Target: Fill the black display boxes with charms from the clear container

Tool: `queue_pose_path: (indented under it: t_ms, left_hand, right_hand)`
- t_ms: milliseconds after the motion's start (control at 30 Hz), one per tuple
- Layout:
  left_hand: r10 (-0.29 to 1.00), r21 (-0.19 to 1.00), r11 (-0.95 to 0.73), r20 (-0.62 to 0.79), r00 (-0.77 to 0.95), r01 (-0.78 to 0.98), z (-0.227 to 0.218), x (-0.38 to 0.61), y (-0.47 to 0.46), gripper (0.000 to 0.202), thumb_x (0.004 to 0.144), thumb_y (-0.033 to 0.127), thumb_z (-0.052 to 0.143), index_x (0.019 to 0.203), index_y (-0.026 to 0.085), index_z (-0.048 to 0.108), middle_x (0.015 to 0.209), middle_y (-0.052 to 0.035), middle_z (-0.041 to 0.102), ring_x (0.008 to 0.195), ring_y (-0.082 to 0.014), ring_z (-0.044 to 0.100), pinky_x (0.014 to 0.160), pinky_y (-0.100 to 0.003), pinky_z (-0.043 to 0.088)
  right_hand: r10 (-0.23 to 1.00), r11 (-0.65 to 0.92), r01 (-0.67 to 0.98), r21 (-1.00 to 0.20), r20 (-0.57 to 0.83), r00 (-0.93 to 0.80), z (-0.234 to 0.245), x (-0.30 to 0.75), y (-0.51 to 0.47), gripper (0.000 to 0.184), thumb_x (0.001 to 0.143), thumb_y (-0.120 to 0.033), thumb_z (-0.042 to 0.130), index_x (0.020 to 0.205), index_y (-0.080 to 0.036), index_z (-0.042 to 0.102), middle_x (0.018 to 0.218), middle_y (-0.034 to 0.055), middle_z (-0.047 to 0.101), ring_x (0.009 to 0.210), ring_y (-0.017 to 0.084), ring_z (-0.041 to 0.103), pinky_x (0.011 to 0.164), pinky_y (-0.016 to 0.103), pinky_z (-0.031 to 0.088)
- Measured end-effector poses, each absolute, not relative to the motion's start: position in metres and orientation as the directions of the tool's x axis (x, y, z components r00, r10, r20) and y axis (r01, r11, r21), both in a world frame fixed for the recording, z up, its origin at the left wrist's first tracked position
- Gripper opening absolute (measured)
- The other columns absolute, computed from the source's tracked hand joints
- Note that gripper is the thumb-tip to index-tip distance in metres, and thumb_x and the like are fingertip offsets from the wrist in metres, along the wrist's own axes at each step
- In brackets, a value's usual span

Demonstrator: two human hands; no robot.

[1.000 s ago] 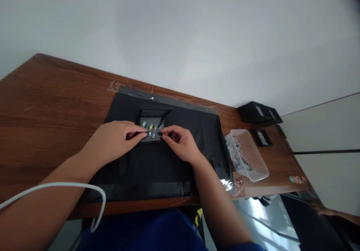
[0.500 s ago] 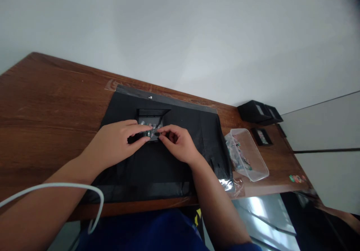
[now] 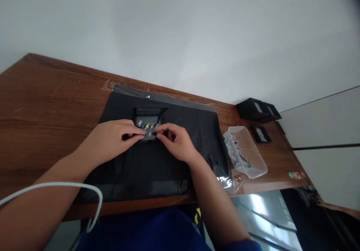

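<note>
A small black box with its lid raised lies on the black mat. Several small pieces, some clear and others green or yellow, sit inside it. My left hand reaches in over the box's left side, thumb and forefinger pinched together at the small pieces. From the right, my right hand also pinches, its fingertips at the box's right part. Whatever is between the fingertips of either hand is too small to make out.
The black mat is taped to a wooden table. On the right stand a clear plastic tub with small bagged pieces, a shallow black box and two black bins. A white cable crosses my left forearm.
My left hand has drawn back slightly to the left, its thumb and forefinger now closer together. More of the green and yellow pieces shows. My right hand stays at the box.
</note>
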State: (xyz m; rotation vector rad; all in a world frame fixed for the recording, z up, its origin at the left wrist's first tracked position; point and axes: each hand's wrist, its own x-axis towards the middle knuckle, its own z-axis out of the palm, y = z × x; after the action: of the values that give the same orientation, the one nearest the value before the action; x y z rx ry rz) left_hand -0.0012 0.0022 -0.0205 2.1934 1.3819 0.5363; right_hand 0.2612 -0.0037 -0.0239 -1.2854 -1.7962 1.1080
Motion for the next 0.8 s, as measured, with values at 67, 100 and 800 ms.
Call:
queue_pose_path:
  t_ms: [67, 100, 800]
  left_hand:
    - [0.922, 0.582, -0.326, 0.021, 0.387, 0.745, -0.0184, -0.0025, 0.0034, 0.037, 0.100, 0.057, 0.060, 0.111, 0.039, 0.089, 0.094, -0.0016, 0.078, 0.077, -0.0191, 0.069, 0.064, -0.030, 0.044]
    - [0.927, 0.577, -0.307, 0.003, 0.374, 0.757, -0.0174, -0.0034, 0.0040, 0.035, 0.099, 0.057, 0.061, 0.111, 0.039, 0.089, 0.095, -0.0016, 0.078, 0.078, -0.0194, 0.068, 0.064, -0.030, 0.044]
    - [0.916, 0.630, -0.265, -0.072, 0.394, 0.730, -0.0142, -0.0074, 0.0038, 0.035, 0.100, 0.052, 0.058, 0.111, 0.038, 0.088, 0.091, -0.0022, 0.076, 0.077, -0.0195, 0.067, 0.064, -0.030, 0.043]
  right_hand:
    - [0.957, 0.141, 0.392, -0.909, 0.023, -0.291, -0.0239, 0.2610, -0.0029, 0.023, 0.092, -0.021, 0.076, 0.114, -0.020, 0.084, 0.091, 0.0011, 0.078, 0.058, 0.008, 0.042, 0.058, 0.024, 0.038]
    - [0.958, 0.137, 0.395, -0.908, 0.019, -0.287, -0.0237, 0.2610, -0.0024, 0.023, 0.092, -0.021, 0.077, 0.114, -0.020, 0.084, 0.091, 0.0011, 0.078, 0.058, 0.008, 0.041, 0.058, 0.024, 0.038]
    - [0.952, 0.114, 0.453, -0.884, -0.033, -0.304, -0.0204, 0.2602, -0.0015, 0.017, 0.095, -0.023, 0.076, 0.107, -0.021, 0.087, 0.091, 0.0027, 0.080, 0.061, 0.010, 0.048, 0.059, 0.026, 0.038]
